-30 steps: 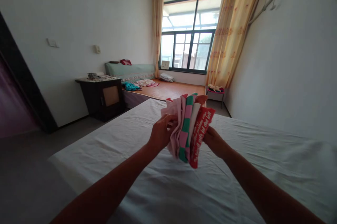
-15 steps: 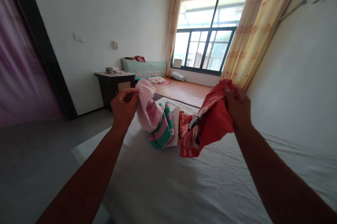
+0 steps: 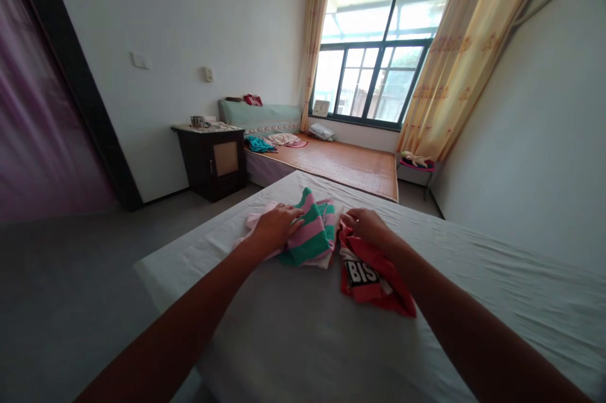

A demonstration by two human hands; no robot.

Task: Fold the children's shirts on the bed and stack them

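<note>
My left hand [image 3: 278, 230] lies with fingers stretched over a green-and-pink striped cloth [image 3: 310, 234], which is folded into a bundle on the bed. Under and left of that hand is pale pink fabric [image 3: 250, 223], partly hidden by the palm. My right hand [image 3: 367, 225] is closed, its curled fingertips at the top edge of a red garment [image 3: 400, 286] with white "BIS" lettering on a black patch. The garment lies loosely crumpled beside the striped bundle. What exactly the right fingertips pinch is partly hidden.
Both bundles rest on a bed with a pale sheet [image 3: 265, 333]. Beyond it stands a second bed with a brown mat [image 3: 345, 166], holding clothes and a pillow. A dark cabinet [image 3: 213, 163] is at the left, and a small stool [image 3: 416, 164] below the curtain.
Both hands have come down and inward. The pink fabric and red garment, held up and spread apart before, now lie on the bed. My left hand has let go of the pink fabric.
</note>
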